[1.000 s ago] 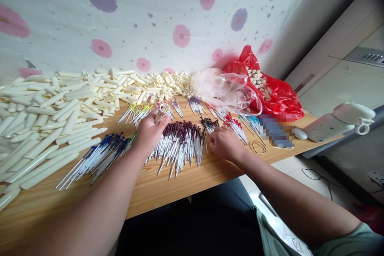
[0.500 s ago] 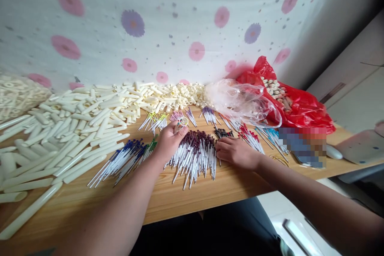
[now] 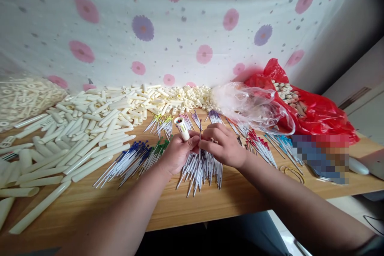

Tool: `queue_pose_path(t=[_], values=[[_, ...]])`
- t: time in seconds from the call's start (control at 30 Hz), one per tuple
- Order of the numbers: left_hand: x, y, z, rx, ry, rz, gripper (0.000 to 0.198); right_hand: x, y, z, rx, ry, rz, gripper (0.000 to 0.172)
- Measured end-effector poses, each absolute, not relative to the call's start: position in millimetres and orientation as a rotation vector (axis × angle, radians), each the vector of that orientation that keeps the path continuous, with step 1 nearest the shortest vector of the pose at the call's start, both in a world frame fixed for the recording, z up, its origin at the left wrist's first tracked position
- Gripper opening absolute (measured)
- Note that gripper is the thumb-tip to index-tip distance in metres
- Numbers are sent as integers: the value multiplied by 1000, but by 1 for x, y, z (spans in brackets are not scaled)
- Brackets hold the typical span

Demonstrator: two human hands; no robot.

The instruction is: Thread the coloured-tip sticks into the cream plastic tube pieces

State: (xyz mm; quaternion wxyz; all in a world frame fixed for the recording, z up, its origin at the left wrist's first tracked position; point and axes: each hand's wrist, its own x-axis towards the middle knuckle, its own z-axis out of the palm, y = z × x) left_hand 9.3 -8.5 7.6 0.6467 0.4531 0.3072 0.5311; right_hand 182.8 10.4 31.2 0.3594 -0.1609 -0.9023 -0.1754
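My left hand (image 3: 176,155) is closed round a cream slotted pen part (image 3: 182,129), its open top tilted up with coloured bits showing inside. Beside it, my right hand (image 3: 225,146) pinches a thin pen refill (image 3: 200,138) standing nearly upright between the two hands. Small brownish ends poke out between the right fingers, too small to make out. Under both hands lies a fan of white-stemmed refills (image 3: 200,174), their tops mostly covered. To the left are blue-tipped refills (image 3: 126,162) and green-tipped refills (image 3: 157,153); red-tipped refills (image 3: 261,148) lie to the right.
Cream pen tubes (image 3: 75,148) are heaped over the table's left side. Slotted cream parts (image 3: 195,98) line the back. A clear plastic bag (image 3: 249,106) and a red bag (image 3: 324,116) stand at the back right. Rubber bands (image 3: 292,174) lie near a blurred-out flat object (image 3: 322,158).
My right hand has lifted from beside the black-tipped refills and moved left to my left hand, with a refill now in its fingers. The pen part is turned more upright.
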Motion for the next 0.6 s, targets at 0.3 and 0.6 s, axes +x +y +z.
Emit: queue_pose_path(t=[0.3, 0.6], values=[[3, -6, 11, 1032, 735, 1270, 13, 168, 25, 27, -484, -1994, 156, 30], [6, -3, 6, 1280, 872, 1201, 17, 173, 29, 23, -561, -1942, 650, 17]])
